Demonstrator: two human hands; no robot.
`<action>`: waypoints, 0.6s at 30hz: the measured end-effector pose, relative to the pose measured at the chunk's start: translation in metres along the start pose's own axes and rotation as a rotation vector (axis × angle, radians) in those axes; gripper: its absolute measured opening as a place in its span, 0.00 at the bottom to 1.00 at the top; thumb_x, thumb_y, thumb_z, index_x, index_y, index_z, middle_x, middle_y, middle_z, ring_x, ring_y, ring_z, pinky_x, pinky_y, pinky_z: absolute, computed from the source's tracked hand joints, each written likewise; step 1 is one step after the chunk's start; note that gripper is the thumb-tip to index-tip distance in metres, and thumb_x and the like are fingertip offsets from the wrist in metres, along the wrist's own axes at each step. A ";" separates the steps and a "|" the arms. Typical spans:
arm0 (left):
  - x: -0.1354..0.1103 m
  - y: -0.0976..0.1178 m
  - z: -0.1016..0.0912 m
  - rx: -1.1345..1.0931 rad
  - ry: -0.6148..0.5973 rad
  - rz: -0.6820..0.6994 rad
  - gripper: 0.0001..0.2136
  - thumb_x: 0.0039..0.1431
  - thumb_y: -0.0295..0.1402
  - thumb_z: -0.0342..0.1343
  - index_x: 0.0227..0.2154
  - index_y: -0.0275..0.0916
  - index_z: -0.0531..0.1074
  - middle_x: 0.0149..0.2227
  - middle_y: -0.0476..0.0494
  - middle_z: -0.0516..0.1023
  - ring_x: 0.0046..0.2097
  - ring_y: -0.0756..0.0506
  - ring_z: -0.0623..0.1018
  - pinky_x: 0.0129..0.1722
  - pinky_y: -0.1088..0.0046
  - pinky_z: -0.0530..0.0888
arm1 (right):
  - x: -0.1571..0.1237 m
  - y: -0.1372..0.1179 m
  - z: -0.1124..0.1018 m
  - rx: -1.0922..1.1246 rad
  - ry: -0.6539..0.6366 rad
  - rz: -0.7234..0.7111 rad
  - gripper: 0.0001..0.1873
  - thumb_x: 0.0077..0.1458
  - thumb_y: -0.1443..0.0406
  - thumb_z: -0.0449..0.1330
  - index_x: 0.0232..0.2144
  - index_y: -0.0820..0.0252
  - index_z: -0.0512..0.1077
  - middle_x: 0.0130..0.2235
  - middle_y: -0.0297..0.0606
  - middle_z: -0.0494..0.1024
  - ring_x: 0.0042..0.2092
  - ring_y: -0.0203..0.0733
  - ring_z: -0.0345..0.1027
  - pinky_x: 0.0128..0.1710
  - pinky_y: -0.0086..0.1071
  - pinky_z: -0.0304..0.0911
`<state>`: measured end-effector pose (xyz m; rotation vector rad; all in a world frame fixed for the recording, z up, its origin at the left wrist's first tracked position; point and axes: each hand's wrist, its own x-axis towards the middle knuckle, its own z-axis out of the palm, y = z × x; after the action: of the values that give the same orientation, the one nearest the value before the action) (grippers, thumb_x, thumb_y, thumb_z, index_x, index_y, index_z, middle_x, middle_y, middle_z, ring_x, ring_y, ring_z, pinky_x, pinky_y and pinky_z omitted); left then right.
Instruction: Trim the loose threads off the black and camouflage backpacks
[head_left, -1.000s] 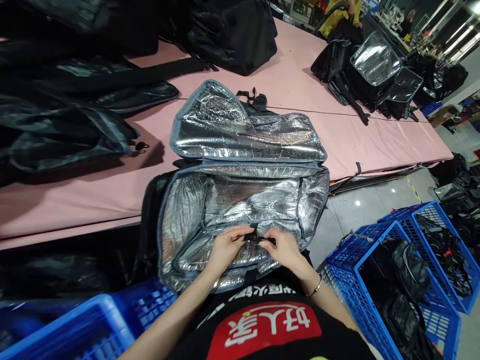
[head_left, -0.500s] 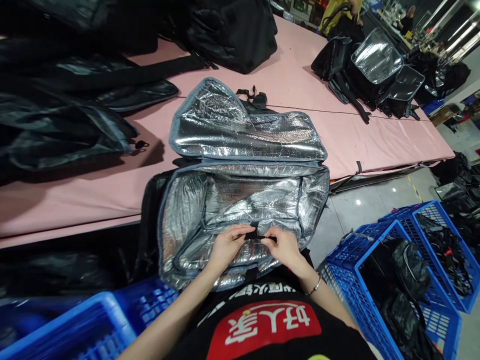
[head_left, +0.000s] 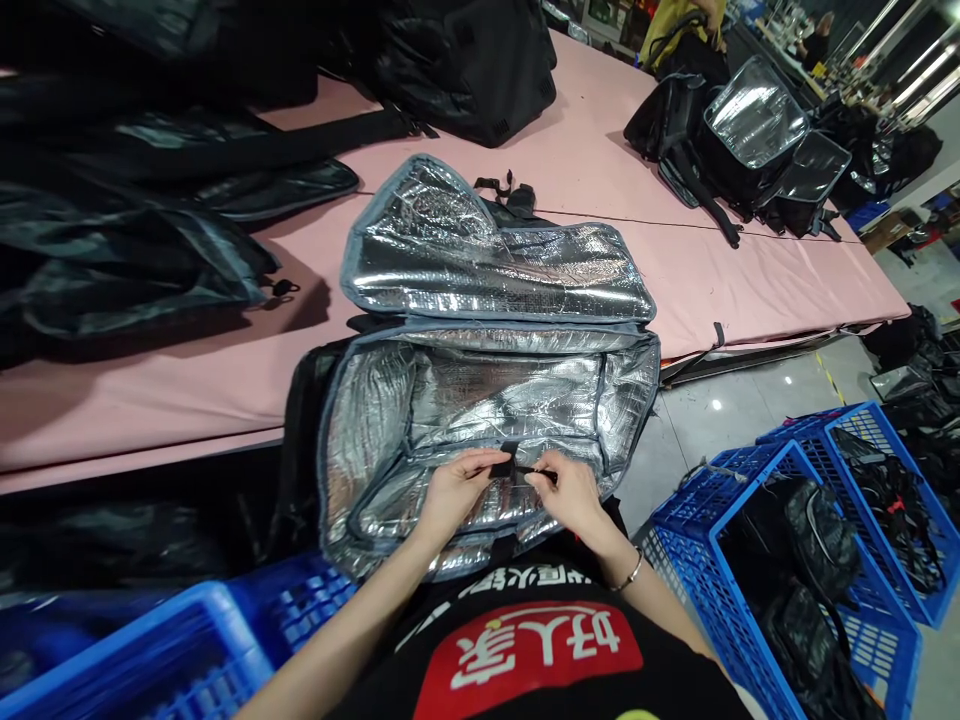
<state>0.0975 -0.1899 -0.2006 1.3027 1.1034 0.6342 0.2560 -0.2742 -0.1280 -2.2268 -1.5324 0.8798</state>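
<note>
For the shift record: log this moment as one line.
left hand: pinching black strap | right hand: pinching same strap | bag: foil-lined cooler bag open, lid back on pink table | nearby: blue crates

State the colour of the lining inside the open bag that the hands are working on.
Shiny crinkled silver foil lining, seen in the head view, the only one.

Centre: open foil-lined black insulated bag [head_left: 487,400] hangs over the near edge of the pink padded table [head_left: 187,400].
Near right: blue plastic crates [head_left: 795,560] on the floor.
Far right: second open silver-lined bag [head_left: 750,120] on the table.
</note>
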 end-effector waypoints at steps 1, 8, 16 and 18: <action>0.000 0.001 0.000 0.000 -0.002 -0.001 0.11 0.43 0.37 0.56 0.29 0.41 0.80 0.38 0.42 0.79 0.45 0.41 0.76 0.54 0.60 0.67 | 0.000 -0.001 -0.001 0.007 0.000 -0.006 0.09 0.57 0.60 0.56 0.40 0.53 0.71 0.34 0.33 0.79 0.34 0.42 0.73 0.33 0.30 0.60; 0.000 0.000 0.000 0.003 0.003 -0.001 0.10 0.43 0.36 0.56 0.29 0.41 0.80 0.37 0.42 0.79 0.44 0.42 0.76 0.54 0.61 0.68 | -0.001 -0.004 -0.003 -0.024 -0.019 -0.022 0.08 0.56 0.60 0.58 0.38 0.53 0.72 0.31 0.33 0.79 0.32 0.42 0.72 0.33 0.30 0.59; 0.002 -0.006 0.001 -0.015 0.018 -0.011 0.10 0.41 0.36 0.57 0.27 0.41 0.80 0.38 0.41 0.79 0.43 0.42 0.76 0.54 0.60 0.67 | 0.000 0.000 0.000 -0.006 -0.020 -0.030 0.09 0.55 0.59 0.59 0.38 0.54 0.72 0.31 0.33 0.79 0.32 0.42 0.71 0.30 0.29 0.56; 0.001 -0.006 0.001 -0.021 0.019 -0.015 0.10 0.42 0.36 0.57 0.28 0.41 0.80 0.38 0.41 0.79 0.44 0.42 0.75 0.54 0.60 0.67 | 0.000 0.001 0.001 -0.004 -0.014 -0.010 0.07 0.55 0.60 0.58 0.36 0.53 0.73 0.30 0.32 0.79 0.31 0.42 0.71 0.30 0.29 0.56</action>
<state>0.0980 -0.1904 -0.2064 1.2722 1.1180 0.6466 0.2560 -0.2748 -0.1292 -2.2180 -1.5523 0.8922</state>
